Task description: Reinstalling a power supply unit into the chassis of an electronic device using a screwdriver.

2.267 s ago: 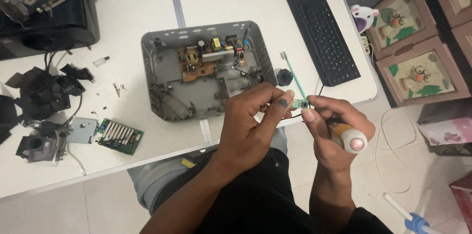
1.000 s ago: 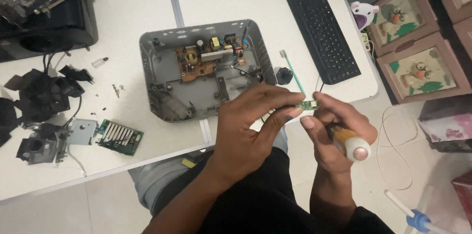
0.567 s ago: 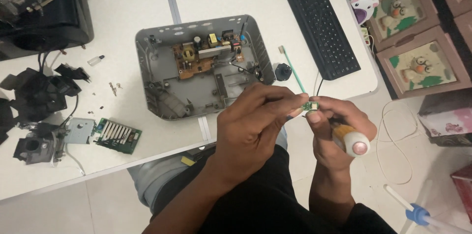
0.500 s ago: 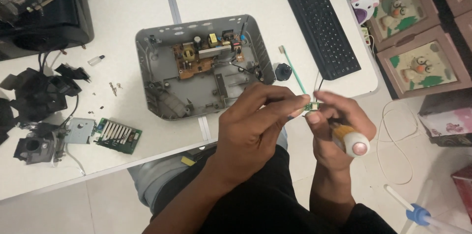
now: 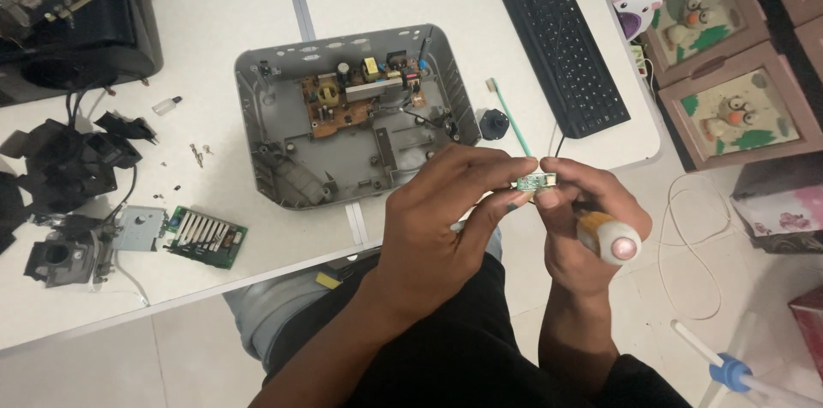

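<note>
My left hand (image 5: 441, 211) pinches a small green circuit board (image 5: 532, 183) between thumb and fingertips, just off the table's front edge. My right hand (image 5: 583, 215) grips a screwdriver with an orange and translucent handle (image 5: 609, 239) and its fingertips also touch the small board. Both hands hover over my lap, in front of an opened grey device casing (image 5: 351, 121) that holds a brown circuit board (image 5: 347, 99).
A white table (image 5: 214, 39) carries a black keyboard (image 5: 557, 31), a green toothbrush (image 5: 510, 117), a small round black part (image 5: 493, 125), a green board with a heat sink (image 5: 206, 237), black plastic parts (image 5: 69, 168) and loose screws. Pink drawer boxes (image 5: 729, 57) stand at right.
The hands stayed together on the small board and drifted slightly. The camera view shifted a little, so the casing sits a bit higher in view.
</note>
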